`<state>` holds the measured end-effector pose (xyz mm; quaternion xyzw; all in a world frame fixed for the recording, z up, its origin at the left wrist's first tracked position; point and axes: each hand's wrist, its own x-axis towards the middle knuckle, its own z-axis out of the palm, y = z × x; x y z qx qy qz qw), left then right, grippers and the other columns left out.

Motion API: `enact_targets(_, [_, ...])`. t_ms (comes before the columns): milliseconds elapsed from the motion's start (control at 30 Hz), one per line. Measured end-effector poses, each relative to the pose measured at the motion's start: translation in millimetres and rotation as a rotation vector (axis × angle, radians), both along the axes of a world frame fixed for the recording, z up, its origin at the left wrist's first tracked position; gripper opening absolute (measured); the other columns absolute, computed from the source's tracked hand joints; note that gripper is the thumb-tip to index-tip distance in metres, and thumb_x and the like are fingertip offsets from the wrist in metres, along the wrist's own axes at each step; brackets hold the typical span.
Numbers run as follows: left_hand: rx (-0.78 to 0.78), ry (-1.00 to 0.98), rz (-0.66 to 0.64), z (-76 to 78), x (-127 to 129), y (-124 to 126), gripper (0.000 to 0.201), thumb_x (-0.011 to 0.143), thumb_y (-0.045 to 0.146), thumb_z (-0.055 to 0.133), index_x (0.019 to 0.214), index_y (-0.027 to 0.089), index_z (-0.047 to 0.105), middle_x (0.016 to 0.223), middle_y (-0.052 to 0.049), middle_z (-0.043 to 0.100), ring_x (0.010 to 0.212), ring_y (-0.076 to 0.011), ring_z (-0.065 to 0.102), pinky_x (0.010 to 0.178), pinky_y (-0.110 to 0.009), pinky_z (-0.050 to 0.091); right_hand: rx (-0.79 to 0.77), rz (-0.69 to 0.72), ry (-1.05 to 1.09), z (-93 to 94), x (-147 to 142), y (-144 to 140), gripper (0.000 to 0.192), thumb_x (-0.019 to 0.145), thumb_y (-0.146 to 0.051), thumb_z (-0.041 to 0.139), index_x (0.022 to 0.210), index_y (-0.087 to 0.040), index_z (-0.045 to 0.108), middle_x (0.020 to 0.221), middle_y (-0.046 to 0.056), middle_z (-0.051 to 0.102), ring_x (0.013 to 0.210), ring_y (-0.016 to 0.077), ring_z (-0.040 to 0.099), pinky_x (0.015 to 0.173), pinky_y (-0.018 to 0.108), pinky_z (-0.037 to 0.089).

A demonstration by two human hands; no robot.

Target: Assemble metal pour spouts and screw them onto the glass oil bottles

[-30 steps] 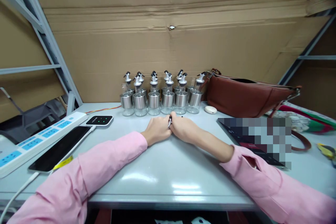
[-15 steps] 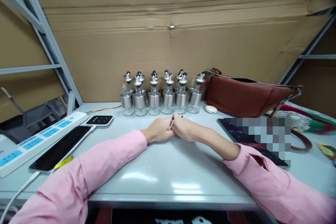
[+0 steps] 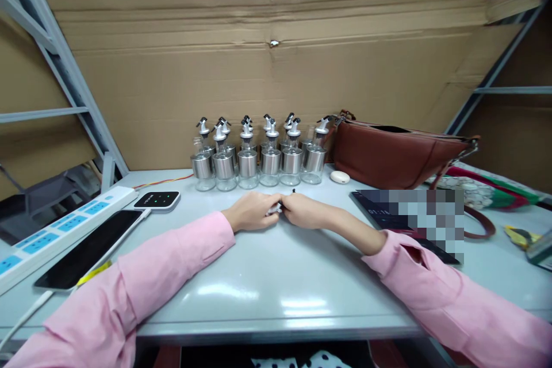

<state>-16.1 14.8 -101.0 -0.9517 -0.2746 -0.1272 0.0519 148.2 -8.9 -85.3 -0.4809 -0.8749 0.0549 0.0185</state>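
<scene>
My left hand (image 3: 251, 211) and my right hand (image 3: 303, 211) meet above the table, just in front of the bottles. Between them is a small silver-white and black pour spout (image 3: 275, 208), mostly covered by fingers. My left fingers are closed round its pale part, and my right fingers pinch its dark end, with a black tip poking out above. Behind stand two rows of glass oil bottles (image 3: 270, 165) with steel sleeves. Most carry a silver spout with a black lever; the front-left bottle (image 3: 202, 167) has an uncapped neck.
On the left lie a power strip (image 3: 64, 233), a black phone (image 3: 92, 250) on a white cable, and a small device (image 3: 157, 200). A brown handbag (image 3: 388, 155), a white oval case (image 3: 340, 176) and a tablet (image 3: 388, 215) are at right. Cardboard (image 3: 172, 80) stands behind.
My hands have drawn slightly apart at the fingers, and more of the pale part of the spout shows. The view has shifted a little to the right.
</scene>
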Motion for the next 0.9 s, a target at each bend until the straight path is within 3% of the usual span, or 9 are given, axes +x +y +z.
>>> enact_targets(400, [0.021,-0.039,-0.034,2.2,0.2,-3.0,0.025,0.085,0.036,0.044,0.098,0.016,0.053,0.078,-0.003,0.063,0.069,-0.0178,0.06,0.058,-0.025,0.039,-0.046,0.033,0.098,1.5,5.2,-2.4,0.03,0.077,-0.002,0.039,0.102,-0.005,0.055,0.088,0.013,0.065,0.069,0.0162,0.055,0.061,0.023,0.036])
enact_targets(600, [0.087,-0.048,0.006,-0.5,0.4,-2.0,0.022,0.084,0.033,0.042,0.092,0.016,0.055,0.075,-0.005,0.063,0.069,-0.0171,0.061,0.061,-0.025,0.04,0.002,0.054,0.069,-2.0,4.9,-0.7,0.023,0.079,-0.004,0.038,0.095,-0.007,0.054,0.084,0.012,0.064,0.065,0.0154,0.053,0.059,0.023,0.033])
enact_targets(900, [0.037,-0.009,0.025,0.6,1.1,-1.2,0.013,0.08,0.024,0.046,0.085,0.015,0.055,0.08,-0.006,0.064,0.073,-0.017,0.061,0.063,-0.024,0.04,0.008,0.026,0.093,-2.2,4.2,-4.2,0.021,0.082,-0.008,0.036,0.101,-0.007,0.045,0.085,0.013,0.063,0.067,0.0167,0.052,0.057,0.023,0.032])
